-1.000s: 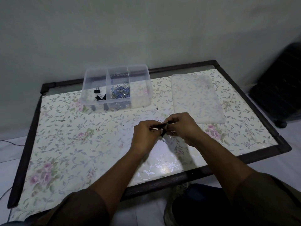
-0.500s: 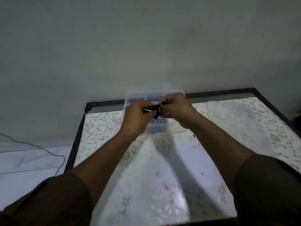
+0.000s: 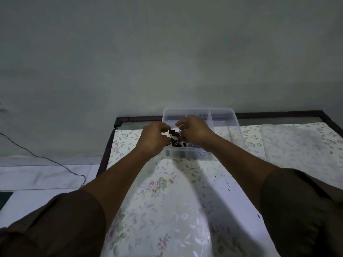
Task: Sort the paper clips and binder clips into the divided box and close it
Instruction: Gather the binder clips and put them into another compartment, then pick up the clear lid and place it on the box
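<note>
A clear plastic divided box (image 3: 220,110) stands at the far edge of the table, against the wall. Both my hands are over its left compartment. Between them is a bunch of black binder clips (image 3: 174,139), low inside that compartment. My left hand (image 3: 152,139) has its fingers curled around the bunch from the left. My right hand (image 3: 194,132) pinches the clips from the right, and it hides most of the middle compartment. A few blue paper clips (image 3: 194,145) show in the middle compartment under my right wrist.
The box's clear lid (image 3: 297,143) lies flat on the table to the right of the box. The table has a floral cover and a dark frame (image 3: 109,145). A few small dark bits (image 3: 228,186) lie near my right forearm. A black cable (image 3: 55,163) runs across the floor at left.
My hands carried the bunch of binder clips from the middle of the table out to the box and lowered it into the left compartment. The camera tilted up toward the wall.
</note>
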A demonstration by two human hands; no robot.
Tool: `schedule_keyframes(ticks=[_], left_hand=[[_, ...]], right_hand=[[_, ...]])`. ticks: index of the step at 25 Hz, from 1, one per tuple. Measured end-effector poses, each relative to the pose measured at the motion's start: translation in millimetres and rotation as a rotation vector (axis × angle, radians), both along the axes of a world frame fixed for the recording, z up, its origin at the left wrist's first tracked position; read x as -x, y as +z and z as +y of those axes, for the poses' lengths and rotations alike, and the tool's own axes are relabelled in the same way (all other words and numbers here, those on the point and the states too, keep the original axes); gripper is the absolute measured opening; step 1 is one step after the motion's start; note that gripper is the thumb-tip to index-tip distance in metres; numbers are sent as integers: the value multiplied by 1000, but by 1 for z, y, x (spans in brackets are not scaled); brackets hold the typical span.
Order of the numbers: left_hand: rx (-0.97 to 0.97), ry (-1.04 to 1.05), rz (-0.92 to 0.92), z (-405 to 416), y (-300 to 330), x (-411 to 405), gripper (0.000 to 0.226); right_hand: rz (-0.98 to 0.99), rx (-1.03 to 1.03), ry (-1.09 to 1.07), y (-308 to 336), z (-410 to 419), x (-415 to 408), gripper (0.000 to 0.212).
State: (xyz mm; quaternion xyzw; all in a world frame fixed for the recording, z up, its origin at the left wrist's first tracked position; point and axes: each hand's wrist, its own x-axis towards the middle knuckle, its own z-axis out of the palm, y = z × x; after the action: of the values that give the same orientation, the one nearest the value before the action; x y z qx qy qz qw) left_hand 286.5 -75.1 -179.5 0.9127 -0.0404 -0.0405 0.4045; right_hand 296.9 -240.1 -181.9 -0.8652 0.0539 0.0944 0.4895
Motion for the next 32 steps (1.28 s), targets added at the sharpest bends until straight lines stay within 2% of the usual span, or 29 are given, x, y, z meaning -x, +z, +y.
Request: schedule_keyframes(ticks=[3,5,8,12,16,22,26,29,32], left_hand=[[-28,-13,-11,1,4,19,37],[-194,-130,-65,0,2,34,34],[-434,-298,-86,-2,-4,56,44],[-464,-297,-95,-10,-2,74,50],[-502,-324,-211,-41,-2,92,59],[-358,-569,-192,-176,-18,136,64],[-420,-660,-62,-258,-45,153,73],[-461,-645,26,-285,-61,166,74],[-414,-601,35,-288,-70,172,67]], right_hand=[[-94,12,-32,8,-10,24,31],[-116,-2,-55,9,-21,48,25],[-112,3,-88,3,-47,88,21],[-101,35,-187,-5,-98,132,15],[-90,136,-290,-2,-157,167,18],[-40,420,-550,-25,-269,217,33],[121,556,-714,-51,-320,249,53],[164,488,-719,-62,-335,255,65],[117,190,-867,-65,-347,253,67]])
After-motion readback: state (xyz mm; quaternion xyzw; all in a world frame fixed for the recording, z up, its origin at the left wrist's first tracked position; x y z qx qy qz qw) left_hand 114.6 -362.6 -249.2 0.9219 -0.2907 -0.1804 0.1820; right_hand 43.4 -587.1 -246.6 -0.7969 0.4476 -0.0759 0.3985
